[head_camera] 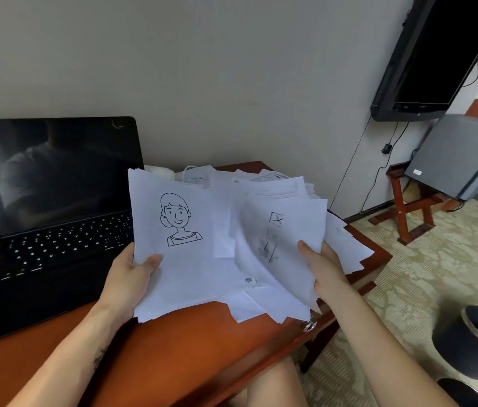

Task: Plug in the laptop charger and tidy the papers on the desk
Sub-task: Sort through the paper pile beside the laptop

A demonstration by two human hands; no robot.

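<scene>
Left hand (131,278) and right hand (323,270) each pinch a sheaf of papers (190,268) over the tabletop (173,351). The right sheaf, fanned loose, overlaps the left's inner edge.

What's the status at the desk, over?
Left hand grips the face-drawing stack. Right hand grips the loose sheets. White charger lies behind them; laptop screen dark.

- Left hand (132,277) grips the left edge of the papers (190,268), thumb curled over the front.
- Right hand (324,268) pinches the right-hand sheets, thumb on top.
- Left forearm (85,342) and right forearm (379,342), both bare, reach forward.
</scene>
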